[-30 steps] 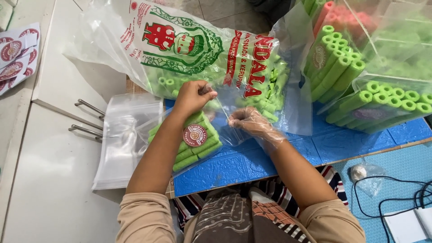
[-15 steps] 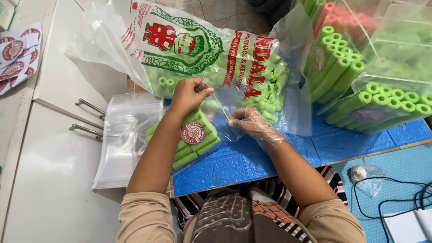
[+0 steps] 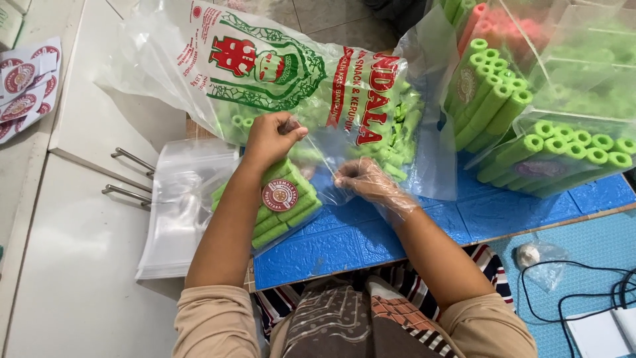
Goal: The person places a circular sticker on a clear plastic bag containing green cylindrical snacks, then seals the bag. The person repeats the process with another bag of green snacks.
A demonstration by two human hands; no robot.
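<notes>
My left hand (image 3: 268, 137) pinches the top edge of a small clear plastic bag (image 3: 317, 159) and holds its mouth up. My right hand (image 3: 361, 180), in a thin clear plastic glove, grips the other side of the same bag's opening. Under my left forearm lies a filled packet of green tube snacks (image 3: 281, 202) with a round red-and-white label. Behind my hands a large printed plastic bag (image 3: 278, 73) holds many loose green tube snacks.
Filled packets of green tube snacks (image 3: 556, 156) lie stacked at the right on the blue foam mat (image 3: 397, 229). A stack of flat clear bags (image 3: 173, 205) lies at the left on a white cabinet (image 3: 73, 265). Round labels (image 3: 23, 86) sit far left. Black cables (image 3: 583, 298) run at lower right.
My left hand has risen slightly and pulled the small clear bag's edge up and left. My right hand stays at the bag's opening.
</notes>
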